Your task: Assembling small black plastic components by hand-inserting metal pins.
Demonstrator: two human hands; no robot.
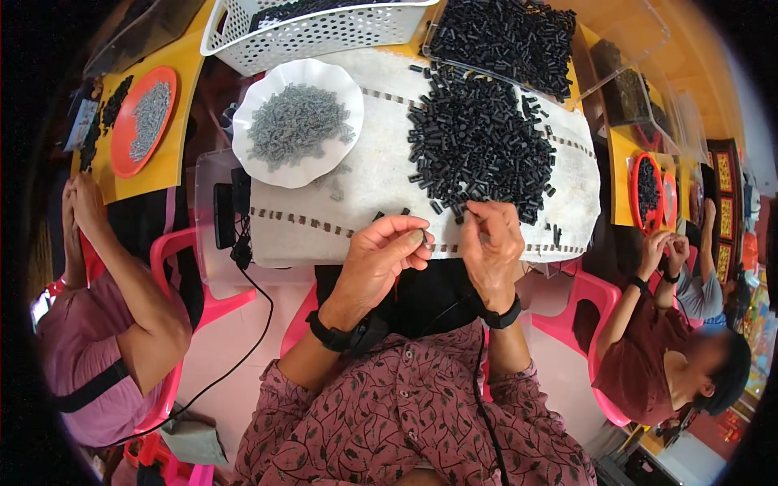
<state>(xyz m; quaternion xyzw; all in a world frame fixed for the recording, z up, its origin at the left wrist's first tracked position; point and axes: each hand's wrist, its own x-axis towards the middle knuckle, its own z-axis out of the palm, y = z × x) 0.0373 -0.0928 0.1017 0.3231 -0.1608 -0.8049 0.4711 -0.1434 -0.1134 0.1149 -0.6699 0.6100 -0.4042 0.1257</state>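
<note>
A heap of small black cylinders [478, 142] lies on a pale cloth [373, 206] in front of me. At the heap's near edge, my right hand [493, 247] has thumb and fingers drawn together. Black pieces touch its fingertips, but whether one is gripped is hidden. Just left of it, my left hand [385, 253] pinches something small, mostly covered by thumb and forefinger. A white scalloped plate [247, 150] at the left carries a mound of small grey translucent pieces [298, 121]. A few loose black cylinders [557, 235] sit apart, right of my right hand.
Behind the heap stands a clear tray [559, 95] full of black cylinders; a white perforated basket [324, 50] is left of it. A dark cable [263, 312] hangs at the left. People work at yellow tables on both sides, with orange plates [121, 146] and pink chairs [223, 304].
</note>
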